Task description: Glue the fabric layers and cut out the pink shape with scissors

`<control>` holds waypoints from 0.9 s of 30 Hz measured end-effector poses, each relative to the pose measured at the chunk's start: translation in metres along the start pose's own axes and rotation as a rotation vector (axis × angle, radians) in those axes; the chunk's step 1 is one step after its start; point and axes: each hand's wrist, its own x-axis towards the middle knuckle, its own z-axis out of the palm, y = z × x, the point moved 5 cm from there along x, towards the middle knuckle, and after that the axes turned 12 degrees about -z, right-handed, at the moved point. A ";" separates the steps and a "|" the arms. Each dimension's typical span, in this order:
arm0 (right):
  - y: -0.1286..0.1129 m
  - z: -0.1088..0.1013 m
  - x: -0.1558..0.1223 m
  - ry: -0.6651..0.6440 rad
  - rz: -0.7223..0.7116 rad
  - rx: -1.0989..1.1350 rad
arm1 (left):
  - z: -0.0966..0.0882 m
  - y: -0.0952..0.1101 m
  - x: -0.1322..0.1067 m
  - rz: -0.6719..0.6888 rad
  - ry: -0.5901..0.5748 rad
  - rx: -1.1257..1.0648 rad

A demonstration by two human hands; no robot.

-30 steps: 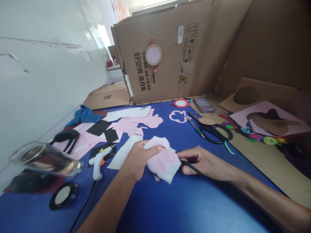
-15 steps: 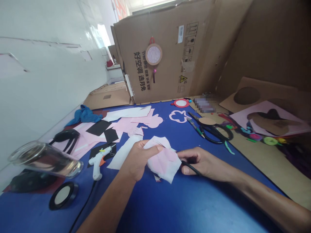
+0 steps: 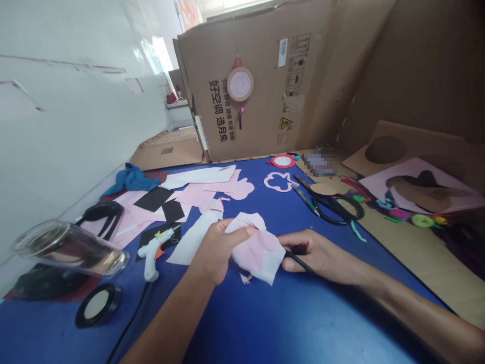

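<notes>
Left hand (image 3: 216, 247) pinches the pink-and-white paper (image 3: 259, 254) over the surface (image 3: 265, 323), well in from its far edge. Right hand (image 3: 318, 253) is curled round a black handle (image 3: 302, 262) beside the paper. Glue gun (image 3: 151, 255) lies toward the left edge.

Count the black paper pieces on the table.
3: one black paper piece on pink paper, another piece nearer and to its right, a third piece partly under the white hot-glue gun. More may be hidden.

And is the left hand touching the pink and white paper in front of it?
Touching. The head view shows the left hand gripping the paper at its edge, thumb lying over the near face.
</notes>
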 end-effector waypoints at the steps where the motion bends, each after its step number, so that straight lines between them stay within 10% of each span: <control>1: 0.000 0.000 0.000 0.002 -0.002 0.001 | 0.000 0.000 0.000 -0.005 0.000 -0.003; 27: 0.003 -0.004 0.001 -0.029 0.018 -0.032 | -0.005 -0.002 0.007 -0.007 0.002 -0.038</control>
